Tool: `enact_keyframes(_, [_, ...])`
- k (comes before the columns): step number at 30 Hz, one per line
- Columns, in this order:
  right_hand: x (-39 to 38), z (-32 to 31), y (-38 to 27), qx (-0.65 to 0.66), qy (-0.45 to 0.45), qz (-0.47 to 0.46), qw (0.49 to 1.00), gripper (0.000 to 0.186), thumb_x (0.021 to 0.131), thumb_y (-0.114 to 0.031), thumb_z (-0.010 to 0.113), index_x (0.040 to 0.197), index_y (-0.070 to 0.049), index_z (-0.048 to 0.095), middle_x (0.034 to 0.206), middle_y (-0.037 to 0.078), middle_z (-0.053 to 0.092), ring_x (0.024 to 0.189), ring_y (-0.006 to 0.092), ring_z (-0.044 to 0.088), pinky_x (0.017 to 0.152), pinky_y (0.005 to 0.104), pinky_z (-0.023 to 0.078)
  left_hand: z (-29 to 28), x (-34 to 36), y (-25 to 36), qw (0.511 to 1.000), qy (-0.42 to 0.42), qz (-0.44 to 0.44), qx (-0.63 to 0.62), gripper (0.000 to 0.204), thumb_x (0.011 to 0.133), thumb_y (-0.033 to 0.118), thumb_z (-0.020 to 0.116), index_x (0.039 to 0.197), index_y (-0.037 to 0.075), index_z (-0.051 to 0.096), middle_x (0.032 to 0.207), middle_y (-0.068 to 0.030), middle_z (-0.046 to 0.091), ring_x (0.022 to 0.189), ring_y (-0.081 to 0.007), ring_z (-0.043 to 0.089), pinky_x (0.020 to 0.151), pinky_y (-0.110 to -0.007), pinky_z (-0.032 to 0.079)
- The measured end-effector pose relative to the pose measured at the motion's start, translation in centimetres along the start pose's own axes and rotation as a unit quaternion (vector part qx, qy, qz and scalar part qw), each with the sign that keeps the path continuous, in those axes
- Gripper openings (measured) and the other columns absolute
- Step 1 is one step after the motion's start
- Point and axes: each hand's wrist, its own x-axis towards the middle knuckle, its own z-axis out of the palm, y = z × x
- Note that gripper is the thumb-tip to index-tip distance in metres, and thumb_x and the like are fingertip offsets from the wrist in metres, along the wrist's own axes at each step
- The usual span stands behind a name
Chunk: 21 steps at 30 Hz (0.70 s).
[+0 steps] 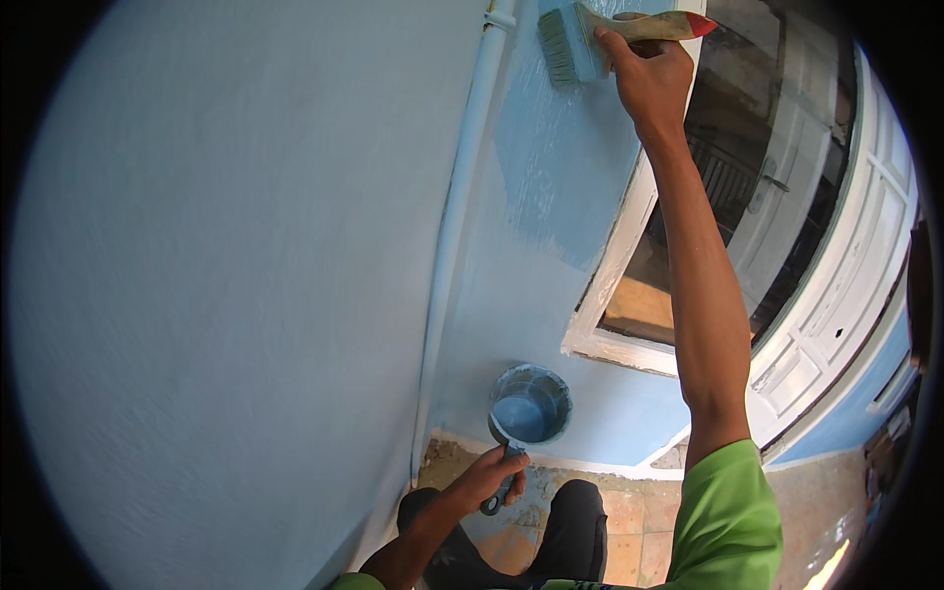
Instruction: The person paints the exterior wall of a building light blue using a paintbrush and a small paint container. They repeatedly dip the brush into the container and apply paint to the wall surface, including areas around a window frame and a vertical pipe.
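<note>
My right hand (654,79) is raised high and closed around the wooden handle of a wide paintbrush (590,34); the handle's end is red. The brush's bristles point left against the blue wall (551,177), where wet, streaky paint shows around them. Low down in front of me, my left hand (489,479) grips the dark handle of a round dipper (531,403). Blue paint lies in the dipper and is smeared over its rim.
A light-blue pipe (462,206) runs down the wall corner, beside a broad blue wall (226,275) on the left. Right of the brush is a white-framed window (629,236), then a white panelled door (836,324). Tiled floor (629,516) lies below, paint-spotted near the wall.
</note>
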Motion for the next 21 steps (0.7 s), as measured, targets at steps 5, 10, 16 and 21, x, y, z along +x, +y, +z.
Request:
enact_keyframes(5, [-12.7,-0.9,-0.8,0.057,-0.17,0.118,0.977,0.032,0.086,-0.013,0.078,0.112,0.003,0.07,0.098,0.013,0.075,0.086,0.02,0.072,0.08,0.0332,0.058,0.1,-0.1,-2.3,0.999,-0.003,-0.036,-0.018,0.027,0.105,0.032,0.06,0.104,0.005,0.058,0.078,-0.0067,0.063,0.061,-0.0142,0.058,0.056,-0.03,0.047])
enact_keyframes(10, [-17.7,0.3,2.0,0.032,-0.209,0.096,0.973,0.027,0.086,-0.01,0.078,0.108,0.003,0.07,0.095,0.014,0.075,0.078,0.022,0.073,0.074,0.0325,0.058,0.6,0.1,-2.5,0.998,-0.003,-0.07,-0.005,0.028,0.105,0.033,0.061,0.104,0.005,0.058,0.078,-0.0065,0.063,0.06,-0.0142,0.058,0.055,-0.029,0.047])
enact_keyframes(16, [-4.9,2.5,1.3,0.02,-0.032,-0.025,0.999,0.033,0.084,-0.017,0.079,0.109,0.002,0.072,0.093,0.016,0.077,0.085,0.0262,0.076,0.079,0.0371,0.058,-0.3,0.5,-3.7,0.997,0.004,-0.073,-0.011,0.026,0.105,0.032,0.06,0.103,0.006,0.058,0.079,-0.0066,0.064,0.06,-0.0142,0.059,0.054,-0.029,0.047])
enact_keyframes(21, [8.1,3.1,-0.3,-0.069,0.034,-0.069,0.995,0.033,0.084,-0.02,0.079,0.103,0.005,0.071,0.091,0.018,0.075,0.084,0.0288,0.073,0.081,0.0399,0.057,-0.7,0.8,-3.2,0.997,0.015,-0.074,-0.008,0.026,0.104,0.031,0.062,0.106,0.005,0.058,0.079,-0.0074,0.066,0.058,-0.0143,0.059,0.051,-0.03,0.047])
